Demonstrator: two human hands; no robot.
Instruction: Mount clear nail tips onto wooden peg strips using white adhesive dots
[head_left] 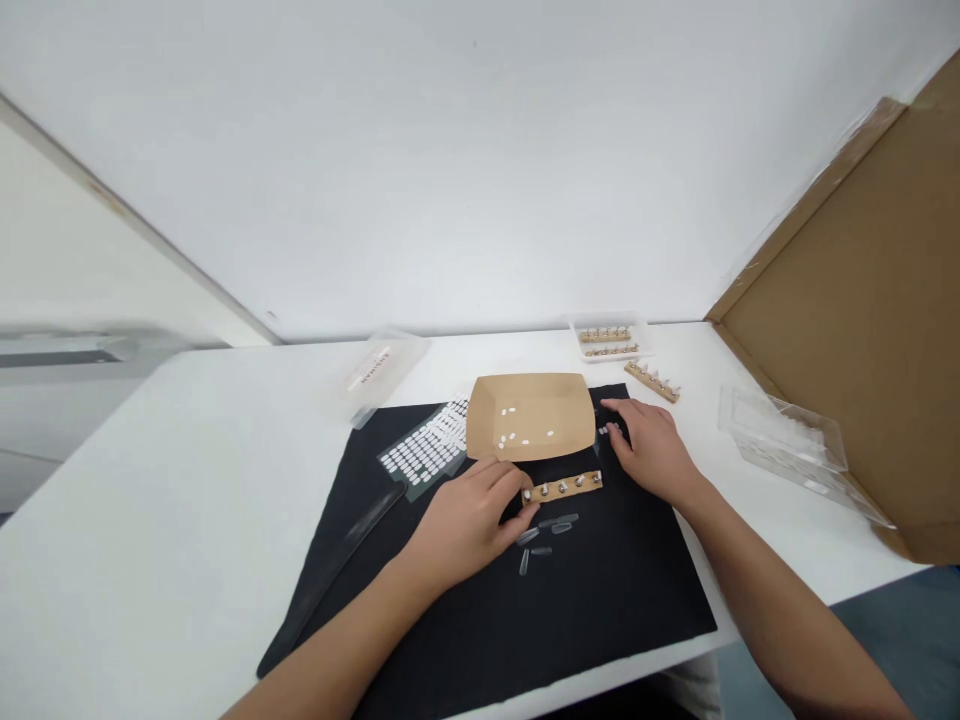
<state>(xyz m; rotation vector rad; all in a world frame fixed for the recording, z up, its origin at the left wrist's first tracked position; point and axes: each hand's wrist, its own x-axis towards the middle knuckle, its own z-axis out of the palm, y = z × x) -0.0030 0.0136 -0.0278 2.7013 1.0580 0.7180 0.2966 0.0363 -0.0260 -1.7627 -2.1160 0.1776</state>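
My left hand (480, 510) grips the left end of a wooden strip (571, 487) with several small metal studs, which lies on a black mat (600, 590). My right hand (649, 445) is at the mat's right side, with its thumb and forefinger apart over some small white oval stickers (604, 430); nothing shows between the fingertips. Behind the strip stands a brown paper tray (531, 400) with several white ovals in it. Several clear nail tips (561, 522) lie in front of the strip. Left of the tray are sheets of white oval stickers (424, 450).
A clear box (611, 352) at the back holds similar strips, and another studded strip (652, 382) lies beside it. A clear container (784, 435) stands at right near cardboard (862, 290). A plastic packet (384, 370) lies back left.
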